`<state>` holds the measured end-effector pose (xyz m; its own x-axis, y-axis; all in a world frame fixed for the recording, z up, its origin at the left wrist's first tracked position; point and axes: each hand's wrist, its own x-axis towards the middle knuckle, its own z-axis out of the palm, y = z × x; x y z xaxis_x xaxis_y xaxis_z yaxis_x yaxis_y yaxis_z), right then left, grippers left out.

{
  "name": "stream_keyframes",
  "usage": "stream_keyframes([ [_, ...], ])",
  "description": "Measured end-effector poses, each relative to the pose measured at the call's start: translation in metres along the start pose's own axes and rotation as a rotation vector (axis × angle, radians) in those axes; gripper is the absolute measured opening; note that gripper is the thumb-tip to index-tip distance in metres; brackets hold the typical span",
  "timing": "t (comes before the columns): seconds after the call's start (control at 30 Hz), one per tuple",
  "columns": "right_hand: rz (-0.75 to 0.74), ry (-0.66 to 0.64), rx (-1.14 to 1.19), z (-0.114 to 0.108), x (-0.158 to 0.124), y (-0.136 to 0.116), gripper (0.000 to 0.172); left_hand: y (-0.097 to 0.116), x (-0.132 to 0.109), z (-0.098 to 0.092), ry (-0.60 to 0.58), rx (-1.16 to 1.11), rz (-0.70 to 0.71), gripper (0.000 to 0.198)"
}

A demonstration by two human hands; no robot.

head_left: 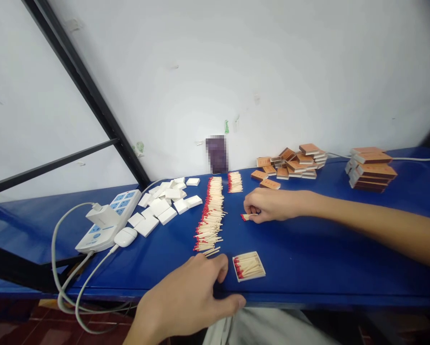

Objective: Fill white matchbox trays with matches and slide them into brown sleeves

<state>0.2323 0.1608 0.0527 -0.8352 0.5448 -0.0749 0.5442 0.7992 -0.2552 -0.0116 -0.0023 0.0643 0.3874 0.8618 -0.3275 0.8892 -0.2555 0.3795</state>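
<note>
My right hand [267, 203] is closed in a pinch on a few red-tipped matches [249, 217], held low over the blue table. To the left runs a long row of loose matches [213, 206], red heads facing left; a shorter group of matches [235, 182] lies at its far right. My left hand [186, 294] rests near the row's close end, thumb spread from the fingers, with nothing visible in it; its fingertips are partly hidden. Just right of its fingers lies a white matchbox tray [249, 266] filled with matches.
White empty trays [160, 206] are heaped at left beside a power strip [109, 220] with cables and a white earbud case [126, 236]. Brown matchbox sleeves [297, 163] are piled at the back right, with a stack of matchboxes [371, 170] farther right. A pixelated dark object [217, 153] stands against the wall.
</note>
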Motion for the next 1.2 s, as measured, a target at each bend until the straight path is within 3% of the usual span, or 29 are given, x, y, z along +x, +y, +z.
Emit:
stream_keyframes([
  [0.33, 0.037, -0.065, -0.061, -0.0054, -0.0015, -0.0067, 0.008, -0.0027, 0.0049, -0.0008, 0.003, -0.039, 0.025, 0.039],
  [0.97, -0.032, -0.042, -0.022, -0.0017, -0.0003, 0.0014, 0.007, -0.0029, 0.0080, 0.0004, 0.019, -0.029, -0.007, 0.041],
  [1.2, -0.077, -0.008, 0.051, -0.0101, -0.0046, -0.0079, 0.007, -0.0022, 0.0091, 0.0055, 0.064, -0.061, 0.014, 0.035],
])
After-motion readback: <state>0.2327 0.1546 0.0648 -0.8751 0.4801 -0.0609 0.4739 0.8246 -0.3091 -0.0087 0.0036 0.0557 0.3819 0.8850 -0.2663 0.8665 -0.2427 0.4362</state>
